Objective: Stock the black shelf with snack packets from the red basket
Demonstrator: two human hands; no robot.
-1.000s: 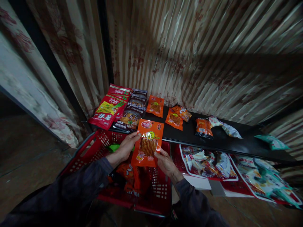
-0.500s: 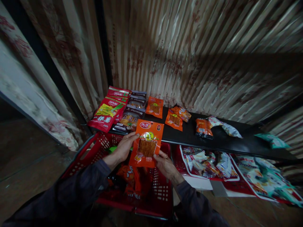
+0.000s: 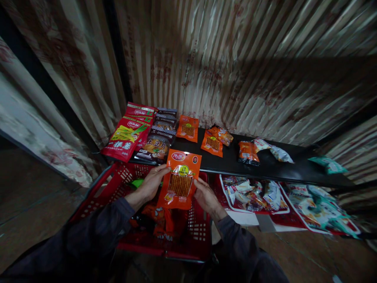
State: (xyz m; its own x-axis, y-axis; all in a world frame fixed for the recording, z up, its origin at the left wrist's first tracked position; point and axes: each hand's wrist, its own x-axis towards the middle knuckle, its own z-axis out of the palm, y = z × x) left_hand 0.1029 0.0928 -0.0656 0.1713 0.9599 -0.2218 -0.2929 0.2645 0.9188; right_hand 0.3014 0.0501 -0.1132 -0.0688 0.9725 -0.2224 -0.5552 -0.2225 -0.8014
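Note:
An orange snack packet (image 3: 180,181) with a clear window showing brown sticks is held face up between both hands, above a red basket (image 3: 203,236). My left hand (image 3: 151,181) pinches its left edge, and my right hand (image 3: 206,195) grips the right edge. Inside the basket lie crumpled orange packets (image 3: 161,222) and a green item (image 3: 137,183) partly hidden by my left wrist. On the black shelf (image 3: 226,164) beyond, a matching orange packet (image 3: 187,129) lies flat, and another orange packet (image 3: 212,143) is to its right.
Red bags (image 3: 126,135) and dark potato-chip bags (image 3: 156,146) are stacked at the shelf's left end. Farther right lie an orange-and-black bundle (image 3: 249,152), white packets (image 3: 281,154) and a teal packet (image 3: 328,164). Below, filled baskets (image 3: 288,212) stand under the shelf; a curtain (image 3: 188,59) hangs behind.
The view has shifted slightly, so the shelf and its packets sit a little higher and farther left. Both hands still hold the orange packet over the basket; my right fingers sit higher along its edge.

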